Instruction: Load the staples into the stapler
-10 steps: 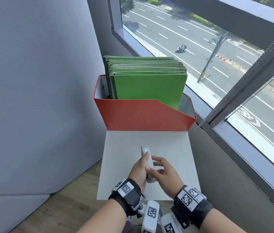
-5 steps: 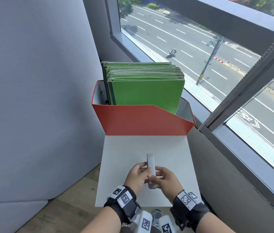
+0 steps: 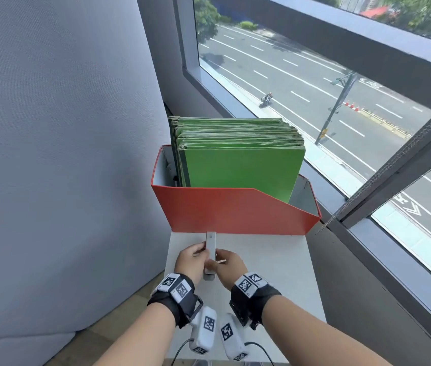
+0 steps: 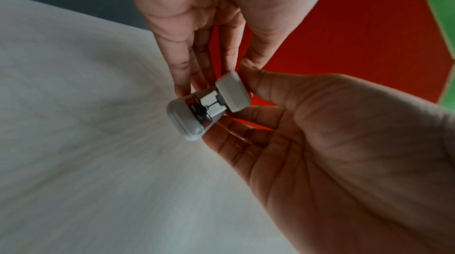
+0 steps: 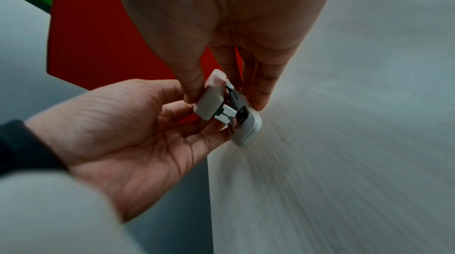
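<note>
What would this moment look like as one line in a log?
stapler: held over white table | left hand: gripping | right hand: gripping | staples: none seen

Both hands (image 4: pixel 221 15) (image 4: pixel 332 141) pinch small white stapler (image 4: pixel 209 104) above pale table (image 4: pixel 74 141), red box (image 4: pixel 357 34) behind.

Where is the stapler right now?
In the head view, the stapler is held between the left hand and right hand, above the white table.
</note>
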{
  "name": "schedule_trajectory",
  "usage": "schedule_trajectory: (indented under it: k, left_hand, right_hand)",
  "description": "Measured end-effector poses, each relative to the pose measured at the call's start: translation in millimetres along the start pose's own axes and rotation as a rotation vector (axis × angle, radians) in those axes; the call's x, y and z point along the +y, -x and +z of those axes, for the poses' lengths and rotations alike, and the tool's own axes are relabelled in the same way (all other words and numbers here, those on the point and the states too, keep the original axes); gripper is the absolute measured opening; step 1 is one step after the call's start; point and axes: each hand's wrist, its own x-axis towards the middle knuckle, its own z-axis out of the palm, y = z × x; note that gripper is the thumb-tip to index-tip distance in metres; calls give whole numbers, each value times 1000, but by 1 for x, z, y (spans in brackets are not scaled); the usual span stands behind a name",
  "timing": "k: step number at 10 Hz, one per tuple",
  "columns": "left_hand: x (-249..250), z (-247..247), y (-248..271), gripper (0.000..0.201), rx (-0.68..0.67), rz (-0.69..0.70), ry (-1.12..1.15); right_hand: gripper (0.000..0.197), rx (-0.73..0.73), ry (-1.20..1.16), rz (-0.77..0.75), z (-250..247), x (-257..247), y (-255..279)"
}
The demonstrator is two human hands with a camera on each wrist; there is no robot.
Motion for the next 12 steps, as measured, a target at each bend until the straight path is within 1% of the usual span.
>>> schedule_trajectory:
  k: [1, 2, 4, 5, 7, 9, 10, 11, 12]
  left_hand:
    - [0, -8, -13, 29, 29, 10, -54]
    - [-4, -10, -20, 31, 41, -4, -82]
    - [-11, -5, -25, 30, 40, -16, -97]
    - [-15, -3, -27, 30, 38, -15, -124]
    - [-18, -3, -29, 34, 30, -18, -152]
    - [-18, -7, -30, 34, 16, -34, -159]
    - [-20, -11, -26, 34, 2, -64, -139]
    - [-26, -17, -19, 33, -12, -55, -213]
    - [-37, -26, 3, 20, -47, -51, -352]
  right_hand:
    - [29, -11, 30, 10, 8, -8, -12]
    - [27, -4, 36, 27, 13, -5, -22]
    - [43, -5, 93, 74, 22, 21, -44]
    - [23, 17, 149, 92, 18, 12, -37]
    - [23, -2, 191, 73, 22, 18, -43]
    - [28, 4, 196, 87, 16, 15, -38]
    - [45, -14, 185, 86, 5, 15, -28]
    - [56, 8, 188, 100, -11, 23, -19]
    - [48, 72, 230, 130, -25, 35, 7]
